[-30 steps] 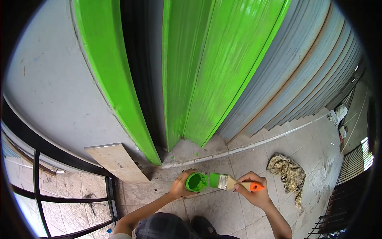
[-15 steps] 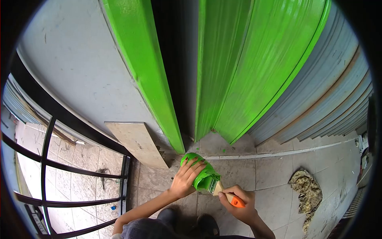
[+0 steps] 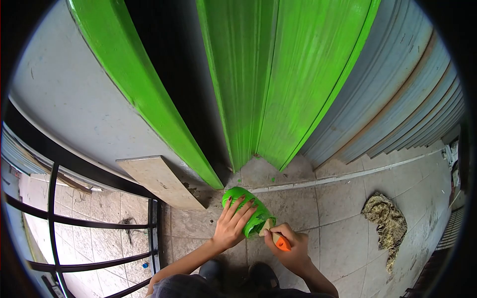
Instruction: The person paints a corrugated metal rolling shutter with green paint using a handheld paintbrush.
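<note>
My left hand is wrapped round the side of a green paint-covered container, which tilts with its mouth to the lower right. In my right hand is a paintbrush with a wooden handle and an orange end. Its bristles are inside the mouth of the container and hidden from view. Beyond the hands rise a narrow bright green post and a wide green panel, with a dark gap between them.
A flat board leans at the base of the grey wall. A black metal frame stands at the left. Grey corrugated sheet is at the right. A crumpled cloth lies on the tiled floor.
The brush has moved left and deeper into the container, so its bristles no longer show. The view has shifted, with the green post and panel now further left.
</note>
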Available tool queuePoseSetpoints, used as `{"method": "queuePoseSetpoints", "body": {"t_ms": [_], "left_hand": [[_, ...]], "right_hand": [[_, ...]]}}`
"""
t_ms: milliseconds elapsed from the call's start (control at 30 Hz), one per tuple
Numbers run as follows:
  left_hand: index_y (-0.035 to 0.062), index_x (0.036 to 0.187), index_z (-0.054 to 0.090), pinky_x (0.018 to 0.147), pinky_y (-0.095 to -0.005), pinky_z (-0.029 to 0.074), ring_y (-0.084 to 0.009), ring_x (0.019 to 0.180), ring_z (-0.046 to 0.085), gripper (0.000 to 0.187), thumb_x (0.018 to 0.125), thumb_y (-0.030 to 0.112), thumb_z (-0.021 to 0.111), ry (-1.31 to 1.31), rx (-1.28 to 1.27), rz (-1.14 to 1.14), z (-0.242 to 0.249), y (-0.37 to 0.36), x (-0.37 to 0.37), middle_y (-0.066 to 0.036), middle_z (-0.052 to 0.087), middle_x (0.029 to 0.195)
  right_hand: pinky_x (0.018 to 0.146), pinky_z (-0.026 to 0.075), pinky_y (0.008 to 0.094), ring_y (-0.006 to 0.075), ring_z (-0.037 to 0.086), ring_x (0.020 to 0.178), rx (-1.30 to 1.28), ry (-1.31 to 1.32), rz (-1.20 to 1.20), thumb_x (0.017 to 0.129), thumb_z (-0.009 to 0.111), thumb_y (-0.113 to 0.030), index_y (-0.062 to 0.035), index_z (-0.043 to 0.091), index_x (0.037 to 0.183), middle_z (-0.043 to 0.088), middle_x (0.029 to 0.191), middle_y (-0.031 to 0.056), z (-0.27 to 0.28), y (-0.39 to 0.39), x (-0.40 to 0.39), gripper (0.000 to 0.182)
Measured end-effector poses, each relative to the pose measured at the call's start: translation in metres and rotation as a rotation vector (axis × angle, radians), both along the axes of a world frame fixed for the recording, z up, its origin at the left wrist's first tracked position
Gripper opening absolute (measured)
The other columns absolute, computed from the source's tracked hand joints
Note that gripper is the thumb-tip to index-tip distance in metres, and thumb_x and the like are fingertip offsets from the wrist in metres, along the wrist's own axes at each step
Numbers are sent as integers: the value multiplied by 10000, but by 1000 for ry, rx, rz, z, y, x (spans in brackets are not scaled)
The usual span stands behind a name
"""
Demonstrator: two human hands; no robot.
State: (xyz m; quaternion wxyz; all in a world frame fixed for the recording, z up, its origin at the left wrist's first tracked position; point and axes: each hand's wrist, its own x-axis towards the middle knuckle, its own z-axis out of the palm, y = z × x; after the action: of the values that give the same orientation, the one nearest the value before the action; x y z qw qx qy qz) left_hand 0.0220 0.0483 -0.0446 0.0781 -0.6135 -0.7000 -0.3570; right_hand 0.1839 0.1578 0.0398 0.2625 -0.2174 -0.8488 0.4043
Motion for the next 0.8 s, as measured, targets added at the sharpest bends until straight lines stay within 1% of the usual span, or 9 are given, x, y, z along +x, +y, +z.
{"method": "queuePoseSetpoints", "body": {"t_ms": [33, 133, 233, 333, 433, 467, 567, 700, 800], "left_hand": [[62, 1319, 529, 1103, -560, 315, -350, 1299, 463, 644, 705, 122, 713, -2, -5, -3, -1, 0, 0, -119, 521, 1364], [56, 1316, 522, 1106, -554, 315, -352, 1294, 467, 649, 699, 115, 717, -26, -8, 18, 3, 0, 3, -123, 531, 1351], [9, 1261, 534, 1100, -576, 320, -373, 1291, 471, 686, 642, 143, 798, -10, 1, 32, 2, -1, -1, -155, 565, 1295], [1, 1258, 526, 1084, -533, 362, -386, 1263, 492, 743, 597, 131, 838, -48, -12, 64, 2, 0, 2, -166, 570, 1279], [-11, 1256, 519, 1047, -475, 418, -399, 1214, 525, 789, 569, 134, 878, -209, 25, 101, 0, 3, 4, -172, 576, 1261], [-1, 1284, 499, 1022, -443, 444, -363, 1184, 553, 843, 546, 143, 880, -285, 67, 97, -1, 3, 4, -163, 579, 1254], [-2, 1298, 485, 970, -403, 487, -344, 1140, 586, 881, 544, 180, 903, -615, -194, 160, 14, 2, 5, -169, 585, 1247], [-18, 1220, 512, 887, -329, 520, -182, 1001, 648, 832, 543, 203, 941, -734, -236, 155, 18, 4, 1, -134, 648, 1140], [-20, 1199, 519, 896, -310, 508, -157, 1002, 625, 806, 546, 187, 944, -817, -173, 102, 26, 5, -7, -108, 640, 1128]], "right_hand": [[478, 490, 280, 184, 655, 527, 10, -4, -10, 841, 736, -143, -82, 586, 872, 645, 652, 68, 1, 0, -1, 165], [512, 472, 230, 85, 638, 573, -47, 21, -21, 829, 736, -72, -39, 600, 852, 655, 672, 51, 3, 1, -1, 142], [519, 474, 228, 66, 637, 586, -106, 38, -36, 831, 736, -75, -39, 602, 850, 662, 684, 45, 8, 1, 2, 140], [540, 501, 233, 82, 653, 620, -140, 37, -41, 845, 715, -65, -8, 596, 865, 672, 711, 73, -1, 7, 4, 134], [565, 543, 254, 133, 673, 647, -627, 134, -126, 860, 679, -36, 27, 578, 877, 669, 722, 116, -11, 13, 13, 120], [597, 584, 301, 204, 693, 669, -651, 110, -130, 891, 628, -45, 63, 577, 946, 669, 770, 167, -8, 16, 15, 131], [630, 591, 323, 244, 705, 692, -975, 235, -189, 922, 580, -79, 60, 583, 1042, 676, 840, 192, -15, 20, 15, 183], [673, 598, 356, 286, 713, 730, -1093, 353, -177, 934, 547, -98, 54, 572, 1122, 677, 903, 217, -32, 16, 13, 243], [684, 600, 368, 303, 713, 742, -1154, 508, -153, 930, 549, -95, 52, 580, 1107, 678, 917, 227, -45, 18, -2, 232]]}}
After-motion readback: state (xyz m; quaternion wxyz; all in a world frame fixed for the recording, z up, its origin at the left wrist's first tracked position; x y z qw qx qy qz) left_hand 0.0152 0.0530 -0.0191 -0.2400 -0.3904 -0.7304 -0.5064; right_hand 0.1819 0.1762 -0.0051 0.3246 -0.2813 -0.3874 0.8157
